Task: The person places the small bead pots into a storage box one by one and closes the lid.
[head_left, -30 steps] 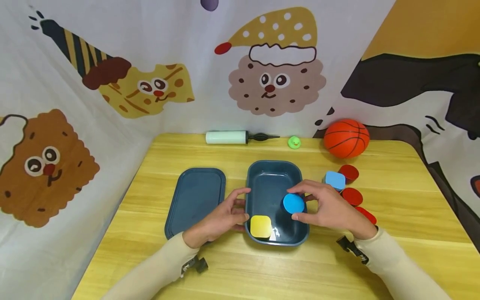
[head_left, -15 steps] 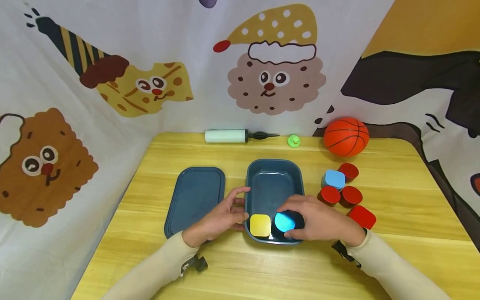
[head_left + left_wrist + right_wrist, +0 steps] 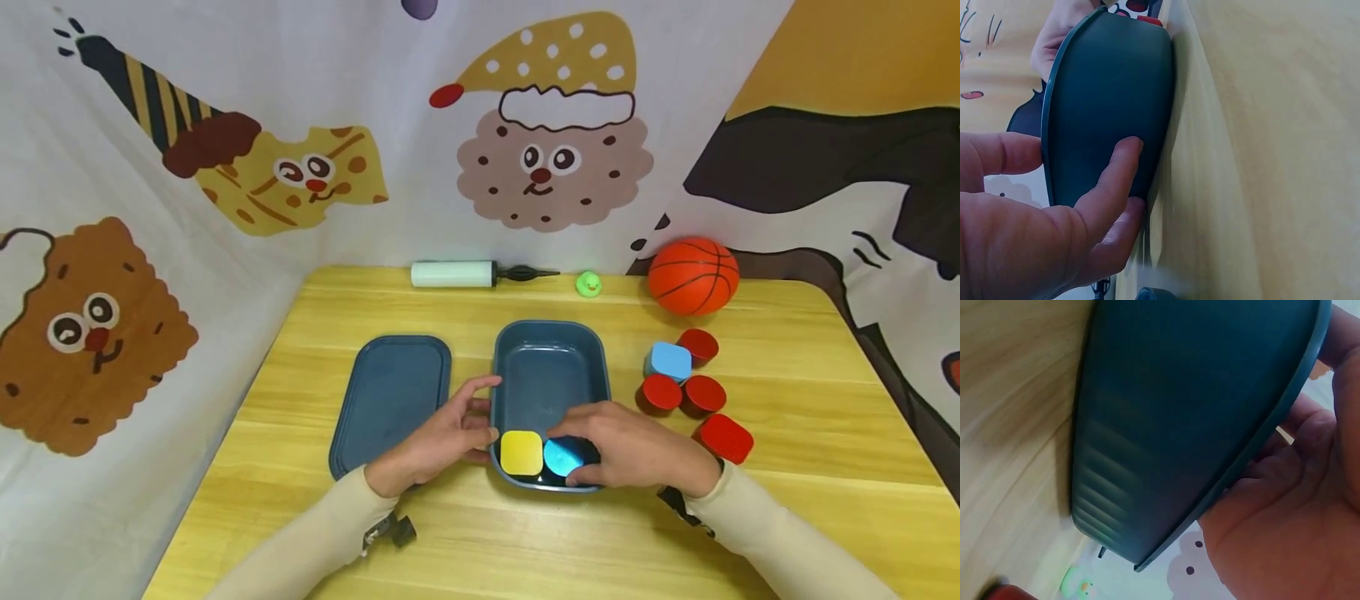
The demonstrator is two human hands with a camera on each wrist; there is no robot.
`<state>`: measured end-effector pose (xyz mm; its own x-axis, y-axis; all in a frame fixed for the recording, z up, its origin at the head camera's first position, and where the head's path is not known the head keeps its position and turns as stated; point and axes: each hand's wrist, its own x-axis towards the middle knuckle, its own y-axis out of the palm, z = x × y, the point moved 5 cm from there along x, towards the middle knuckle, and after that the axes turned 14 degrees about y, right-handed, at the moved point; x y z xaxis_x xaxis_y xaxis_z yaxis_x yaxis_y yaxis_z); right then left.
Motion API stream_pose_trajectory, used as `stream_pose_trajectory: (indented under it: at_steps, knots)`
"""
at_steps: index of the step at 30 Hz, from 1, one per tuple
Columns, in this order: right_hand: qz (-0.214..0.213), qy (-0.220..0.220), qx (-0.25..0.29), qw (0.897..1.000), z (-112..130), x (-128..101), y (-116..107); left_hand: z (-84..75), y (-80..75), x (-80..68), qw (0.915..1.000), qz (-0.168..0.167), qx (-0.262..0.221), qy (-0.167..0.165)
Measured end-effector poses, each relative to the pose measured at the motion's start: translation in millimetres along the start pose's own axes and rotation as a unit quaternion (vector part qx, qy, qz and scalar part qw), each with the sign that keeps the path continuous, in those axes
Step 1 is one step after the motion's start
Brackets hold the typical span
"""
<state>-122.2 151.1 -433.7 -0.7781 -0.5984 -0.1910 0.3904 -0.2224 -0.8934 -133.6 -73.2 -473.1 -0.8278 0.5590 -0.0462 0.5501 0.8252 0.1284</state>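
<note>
A dark blue-green rectangular container (image 3: 551, 375) stands in the middle of the table. My left hand (image 3: 456, 429) is at its left side; in the left wrist view the fingertips (image 3: 1124, 150) touch the container's outer wall from outside. My right hand (image 3: 626, 446) reaches over the right rim and holds a round blue block (image 3: 562, 457) between thumb and fingers, low inside the container's near end. Left of it, in the near left corner, sits a yellow block (image 3: 521, 452) with rounded corners. In the right wrist view the container's wall hides the blue block.
A matching flat lid (image 3: 393, 400) lies left of the container. To the right are a light blue block (image 3: 669, 362), several round red blocks (image 3: 703, 395) and a rounded-square red one (image 3: 725, 437). Along the back are a hand pump (image 3: 453, 274), green duck (image 3: 588, 284) and basketball (image 3: 693, 276).
My right hand has moved left and toward me, bringing the blue block down into the container beside the yellow one. The left hand has stayed in place.
</note>
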Motion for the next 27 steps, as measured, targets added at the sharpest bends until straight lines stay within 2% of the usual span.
stream_pose_trajectory:
  at_steps: [5,8,13,18,23,27]
  knots:
    - [0.006,0.002,0.031,0.999,0.1,-2.9,-1.3,1.3,1.4,-1.7,1.0000,0.001,-0.005,-0.001]
    - [-0.008,0.002,0.056,0.998,-1.1,-5.9,-4.9,1.8,1.9,-2.7,1.0000,0.001,-0.007,-0.001]
    - [-0.072,-0.004,0.084,0.994,-8.1,-13.5,-18.8,2.0,1.9,-2.6,1.0000,0.003,-0.007,0.001]
    - [-0.148,0.003,0.102,0.984,-18.7,-26.0,-36.6,1.4,1.3,-3.2,1.0000,0.002,-0.004,0.001]
    - [-0.203,0.029,0.123,0.971,-37.6,-42.9,-49.7,0.3,1.3,-2.8,1.0000,0.003,-0.004,0.003]
    - [-0.241,0.052,0.120,0.962,-54.5,-56.5,-59.2,-0.5,1.2,-2.2,1.0000,0.004,-0.003,0.004]
